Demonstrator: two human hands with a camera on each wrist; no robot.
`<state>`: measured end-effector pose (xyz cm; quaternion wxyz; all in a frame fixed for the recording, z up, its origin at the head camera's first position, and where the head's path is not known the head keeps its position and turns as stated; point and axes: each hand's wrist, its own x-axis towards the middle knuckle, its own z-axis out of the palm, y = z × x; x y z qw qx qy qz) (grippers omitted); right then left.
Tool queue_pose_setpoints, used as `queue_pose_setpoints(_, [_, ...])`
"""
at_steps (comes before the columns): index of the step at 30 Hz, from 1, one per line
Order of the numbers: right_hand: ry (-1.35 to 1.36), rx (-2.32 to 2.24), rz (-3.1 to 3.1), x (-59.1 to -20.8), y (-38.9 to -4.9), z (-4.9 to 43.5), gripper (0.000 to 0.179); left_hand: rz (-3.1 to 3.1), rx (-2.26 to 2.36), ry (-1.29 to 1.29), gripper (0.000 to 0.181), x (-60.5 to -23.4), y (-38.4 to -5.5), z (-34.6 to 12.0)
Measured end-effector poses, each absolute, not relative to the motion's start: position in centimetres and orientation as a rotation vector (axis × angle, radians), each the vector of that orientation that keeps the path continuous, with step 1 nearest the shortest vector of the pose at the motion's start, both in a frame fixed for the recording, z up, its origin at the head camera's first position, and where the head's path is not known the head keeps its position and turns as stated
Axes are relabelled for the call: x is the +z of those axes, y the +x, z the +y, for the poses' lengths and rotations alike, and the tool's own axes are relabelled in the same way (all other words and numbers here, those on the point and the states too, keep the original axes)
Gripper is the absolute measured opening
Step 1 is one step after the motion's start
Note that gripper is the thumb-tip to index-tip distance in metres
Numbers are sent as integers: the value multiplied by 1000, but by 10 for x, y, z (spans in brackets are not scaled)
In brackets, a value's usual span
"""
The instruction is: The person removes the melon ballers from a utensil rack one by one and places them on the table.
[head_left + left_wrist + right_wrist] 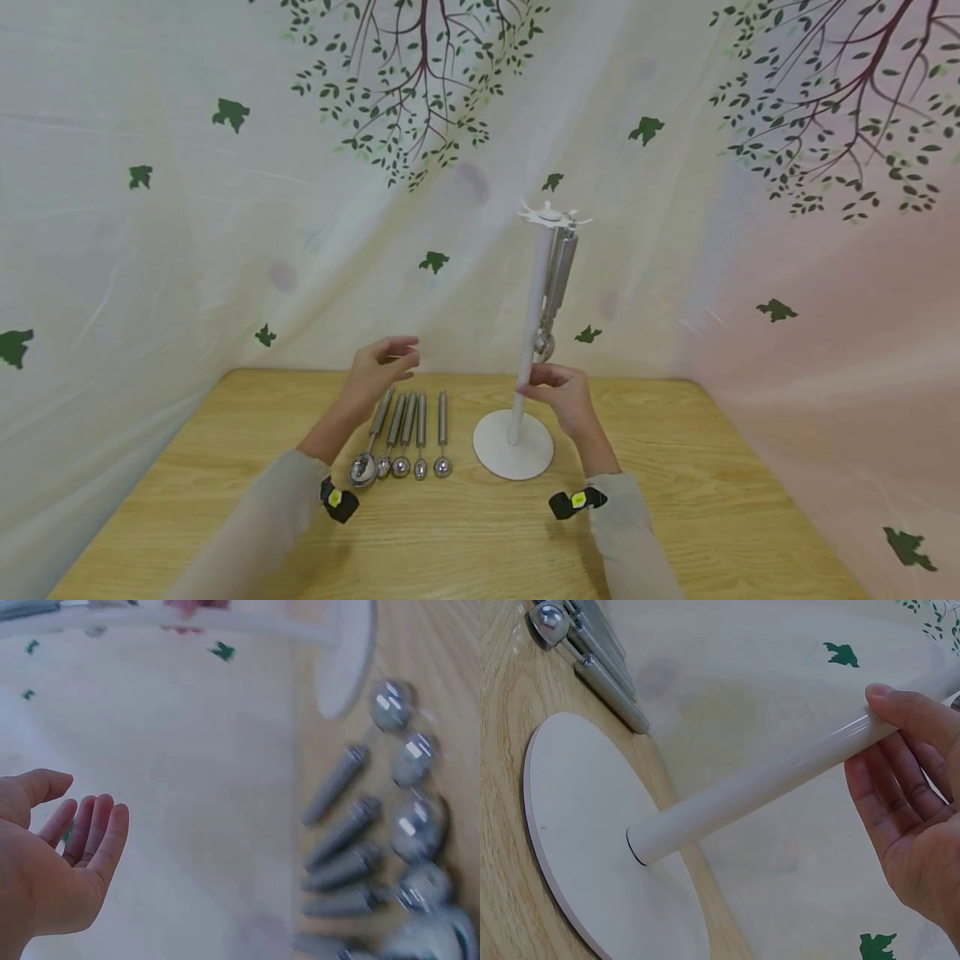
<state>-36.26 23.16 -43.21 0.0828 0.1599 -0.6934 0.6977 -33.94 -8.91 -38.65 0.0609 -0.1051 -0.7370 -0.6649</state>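
A white utensil stand with a round base, a thin pole and a hooked top rises from the table. My right hand pinches its pole low down, between thumb and fingers. Metal utensils with grey handles hang from the hooks on the right side, at least one ending in a round bowl. My left hand hovers over the handle ends of the utensils lying on the table, fingers slightly bent and holding nothing. Those are a large scoop and several small ballers, side by side, handles pointing away.
The wooden table ends at a pale cloth backdrop printed with leaves and branches. The lying utensils are left of the stand's base. Black wrist cameras sit at both sleeves.
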Motion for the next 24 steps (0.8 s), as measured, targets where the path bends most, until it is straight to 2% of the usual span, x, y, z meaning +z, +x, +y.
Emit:
queue_pose_setpoints(8, [441,2055,-2110,-429,-360,231,32,-2114,-2008,-655,35,-344,-331,-35])
queue_pose_setpoints(14, [486,2039,-2165,-430,-360,235,33,-2085,-2053,-792,37,-320,-326,0])
queue_pose_setpoints(21, [615,2136,-2142,-434,-362,239,28,-2023,-2030,-938,39,-305,-328,24])
queue_pose_setpoints(24, [676,2199,-2127,-437,-363,240,34,-1999,-2030,-987,39,-303,-329,30])
